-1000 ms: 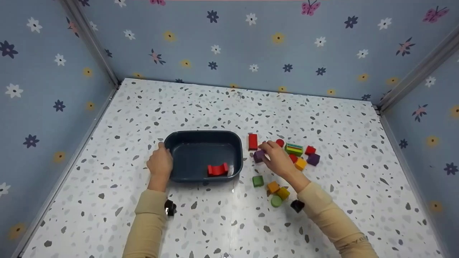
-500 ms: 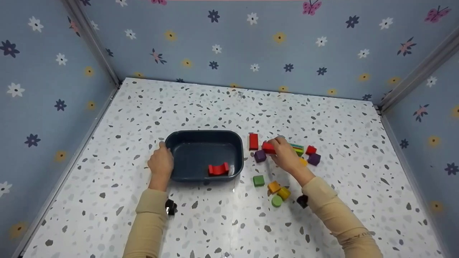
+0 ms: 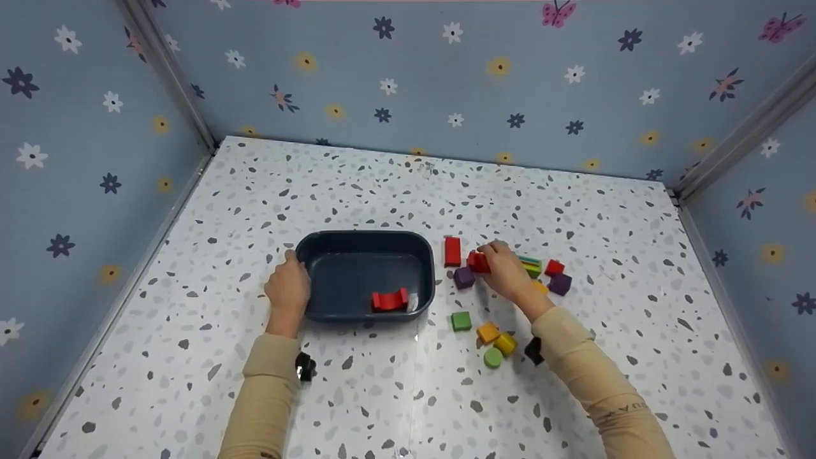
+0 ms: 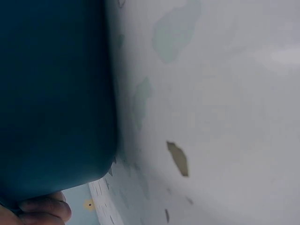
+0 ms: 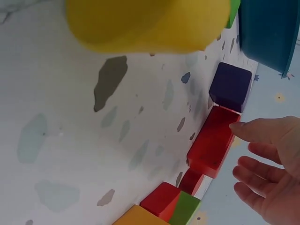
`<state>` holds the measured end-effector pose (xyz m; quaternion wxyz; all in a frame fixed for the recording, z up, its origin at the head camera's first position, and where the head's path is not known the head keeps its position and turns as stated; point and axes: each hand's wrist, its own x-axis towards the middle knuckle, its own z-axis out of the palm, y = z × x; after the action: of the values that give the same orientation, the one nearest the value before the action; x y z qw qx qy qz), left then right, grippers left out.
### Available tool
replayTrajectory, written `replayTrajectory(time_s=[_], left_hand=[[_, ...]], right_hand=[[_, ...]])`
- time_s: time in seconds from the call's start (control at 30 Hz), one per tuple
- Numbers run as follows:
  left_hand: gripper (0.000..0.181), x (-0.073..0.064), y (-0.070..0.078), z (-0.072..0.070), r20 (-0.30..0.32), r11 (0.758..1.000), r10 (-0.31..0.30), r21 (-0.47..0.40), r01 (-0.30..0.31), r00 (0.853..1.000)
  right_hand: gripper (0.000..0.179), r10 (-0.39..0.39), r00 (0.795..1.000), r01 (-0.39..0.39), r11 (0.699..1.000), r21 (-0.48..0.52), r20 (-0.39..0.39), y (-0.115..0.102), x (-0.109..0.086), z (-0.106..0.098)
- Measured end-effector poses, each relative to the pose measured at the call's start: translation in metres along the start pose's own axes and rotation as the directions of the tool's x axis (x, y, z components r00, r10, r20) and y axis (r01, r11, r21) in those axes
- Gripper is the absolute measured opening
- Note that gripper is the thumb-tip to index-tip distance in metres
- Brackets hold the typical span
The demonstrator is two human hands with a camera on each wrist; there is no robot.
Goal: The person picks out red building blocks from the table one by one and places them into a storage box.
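Note:
A dark blue tub (image 3: pixel 364 241) stands left of centre, a red arched block (image 3: pixel 390 301) lying inside at its front right. My left hand (image 3: pixel 287 290) grips the tub's left side, fingers partly hidden behind its wall in the left wrist view. Over a red block (image 5: pixel 213 140) is my right hand (image 3: pixel 505 271); its thumb tip meets the block's upper edge, while the other fingers are loosely bent, with a gap to the block in the right wrist view. A purple cube (image 3: pixel 464 277) sits at that block's left end. Another red block (image 3: pixel 452 252) lies behind the cube.
Right of the hand are a striped green block (image 3: pixel 530 266), a red cube (image 3: pixel 554 268) and a purple block (image 3: pixel 560 284). Nearer lie a green cube (image 3: pixel 461 320), an orange block (image 3: pixel 488 333), a yellow cylinder (image 3: pixel 505 344) and a green cylinder (image 3: pixel 493 357). Patterned walls (image 3: pixel 421 76) enclose the table.
My right hand has left the purple cube and shifted slightly right to the red block beside it, barely moving over the last half second. My left hand stays on the tub.

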<state>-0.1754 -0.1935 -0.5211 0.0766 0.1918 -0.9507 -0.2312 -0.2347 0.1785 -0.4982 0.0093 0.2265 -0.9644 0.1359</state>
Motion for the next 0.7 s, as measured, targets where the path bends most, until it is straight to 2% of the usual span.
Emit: replayTrajectory(time_s=[0.27, 0.57, 0.7], left_hand=[[0.024, 0.001, 0.000, 0.000, 0.016, 1.000, -0.010, 0.006, 0.010, 1.000], [0.027, 0.003, 0.000, 0.001, 0.033, 1.000, -0.018, 0.016, 0.018, 0.999], [0.026, 0.002, 0.000, 0.000, 0.034, 1.000, -0.016, 0.014, 0.015, 0.999]], right_hand=[[0.044, 0.055, 0.997, -0.056, 0.998, 0.021, 0.050, 0.003, 0.005, 0.005], [0.048, 0.079, 0.994, -0.079, 0.997, 0.000, 0.077, 0.008, 0.011, 0.011], [0.043, 0.070, 0.994, -0.068, 0.997, -0.030, 0.087, 0.008, 0.013, 0.012]])
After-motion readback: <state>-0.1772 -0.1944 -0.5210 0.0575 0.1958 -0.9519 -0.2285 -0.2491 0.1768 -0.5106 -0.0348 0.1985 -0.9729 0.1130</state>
